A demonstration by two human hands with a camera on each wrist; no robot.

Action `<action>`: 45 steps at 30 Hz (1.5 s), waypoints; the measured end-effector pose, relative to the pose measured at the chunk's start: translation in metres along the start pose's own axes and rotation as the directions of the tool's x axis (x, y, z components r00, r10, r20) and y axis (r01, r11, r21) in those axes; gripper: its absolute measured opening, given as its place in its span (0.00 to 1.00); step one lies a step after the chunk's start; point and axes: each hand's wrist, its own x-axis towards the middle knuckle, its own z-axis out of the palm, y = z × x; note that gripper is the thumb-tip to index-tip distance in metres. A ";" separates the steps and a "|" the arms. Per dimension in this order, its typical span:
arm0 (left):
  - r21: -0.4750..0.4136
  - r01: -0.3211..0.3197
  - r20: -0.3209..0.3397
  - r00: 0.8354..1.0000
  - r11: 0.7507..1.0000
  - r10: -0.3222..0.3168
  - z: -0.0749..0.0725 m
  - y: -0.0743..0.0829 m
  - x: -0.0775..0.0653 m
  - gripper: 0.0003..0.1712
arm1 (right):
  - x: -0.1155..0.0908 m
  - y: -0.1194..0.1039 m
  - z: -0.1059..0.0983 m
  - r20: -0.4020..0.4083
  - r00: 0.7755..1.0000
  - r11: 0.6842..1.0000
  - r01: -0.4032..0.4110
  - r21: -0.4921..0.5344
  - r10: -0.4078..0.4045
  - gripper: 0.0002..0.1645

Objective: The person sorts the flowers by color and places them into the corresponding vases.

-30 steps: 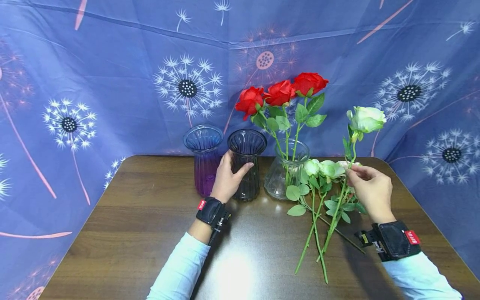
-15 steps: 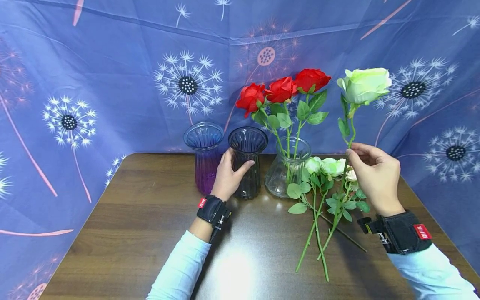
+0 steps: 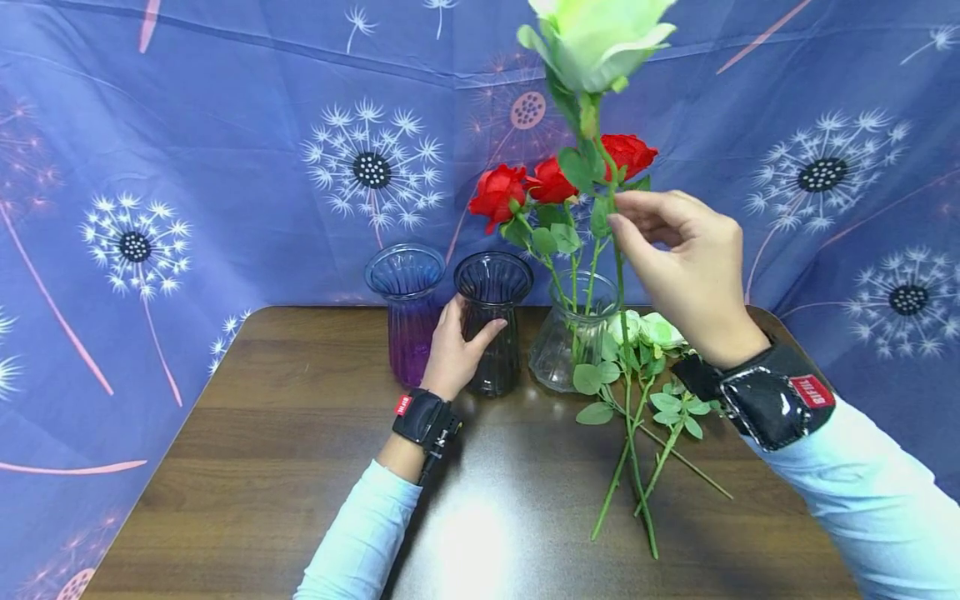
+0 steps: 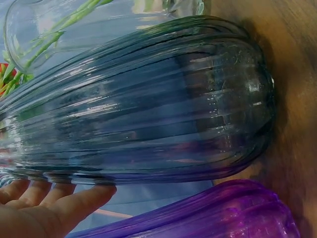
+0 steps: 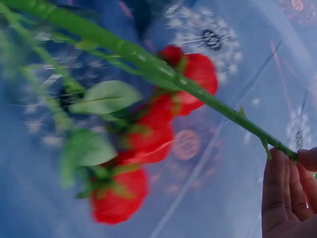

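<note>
In the head view my left hand (image 3: 454, 352) holds a dark grey ribbed glass vase (image 3: 497, 354), fingers along its left side and thumb across the front. The left wrist view shows several fingertips against the vase wall (image 4: 148, 114). My right hand (image 3: 686, 254) pinches the green stem of a pale green-white rose (image 3: 600, 42) between thumb and fingers, raised over the table. Behind that rose, several red roses (image 3: 498, 193) stand in a clear glass vase (image 3: 551, 358). The right wrist view shows the held stem (image 5: 218, 105) crossing in front of the blurred red roses (image 5: 148, 139).
A blue-purple glass vase (image 3: 408, 333) stands left of the dark one. More pale roses (image 3: 662, 332) lie at the right of the wooden table (image 3: 300, 467), their stems (image 3: 615, 492) crossing toward the front. A blue dandelion-print cloth (image 3: 247, 117) hangs behind.
My right hand has lifted the pale rose off the pile, then carried it up and left, in front of the red roses. My left hand has stayed at the dark vase.
</note>
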 end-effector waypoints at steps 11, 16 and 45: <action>-0.011 -0.027 0.022 0.999 1.000 0.028 0.002 -0.004 0.000 0.36 | 0.049 -0.060 0.044 0.085 0.974 0.975 0.205 0.083 -0.211 0.11; -0.020 -0.022 0.018 1.000 1.000 0.023 0.002 -0.004 0.000 0.37 | 0.065 -0.072 0.060 0.054 0.949 0.945 0.302 0.126 -0.310 0.12; -0.008 0.021 0.043 0.999 1.000 -0.021 -0.002 0.000 -0.003 0.38 | 0.042 -0.047 0.099 0.172 0.961 0.963 0.184 0.195 -0.219 0.12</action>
